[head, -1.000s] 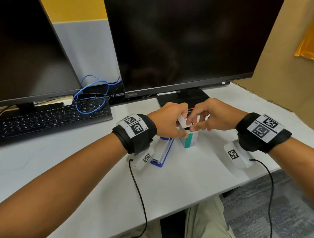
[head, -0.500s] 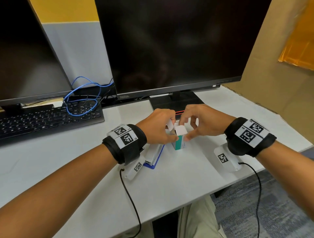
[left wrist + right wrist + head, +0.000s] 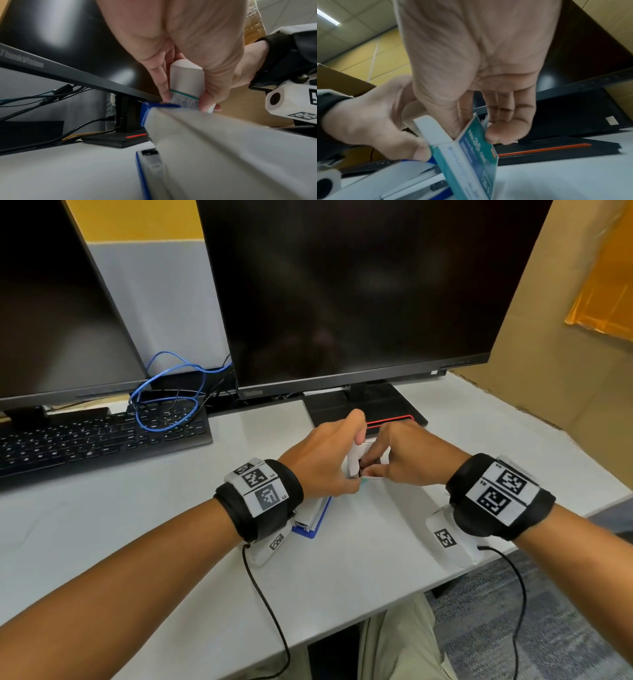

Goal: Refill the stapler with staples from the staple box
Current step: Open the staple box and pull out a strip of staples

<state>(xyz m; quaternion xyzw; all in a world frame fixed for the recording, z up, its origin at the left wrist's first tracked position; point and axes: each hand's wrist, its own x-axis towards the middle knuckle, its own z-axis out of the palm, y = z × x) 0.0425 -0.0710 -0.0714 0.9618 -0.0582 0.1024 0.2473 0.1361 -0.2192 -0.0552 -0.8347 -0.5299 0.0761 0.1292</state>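
While the left hand (image 3: 322, 463) clamps the small teal-and-white cardboard staple box (image 3: 471, 152) upright on the white desk (image 3: 342, 559) w/ flap open, right hand (image 3: 407, 460) pinches inside, prob. for staples; blue-and-white plastic stapler (image 3: 317, 517) lies open just beside, ready.

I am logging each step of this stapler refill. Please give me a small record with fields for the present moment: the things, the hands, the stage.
staple box: teal and white, standing on end on the desk, top flap open
left hand: grips the box by its sides
right hand: fingers reach into the open top of the box
stapler: blue and white, lies opened on the desk under the left wrist
staples: none visible outside the box
stage: staples not yet taken out; stapler not yet loaded
desk: white
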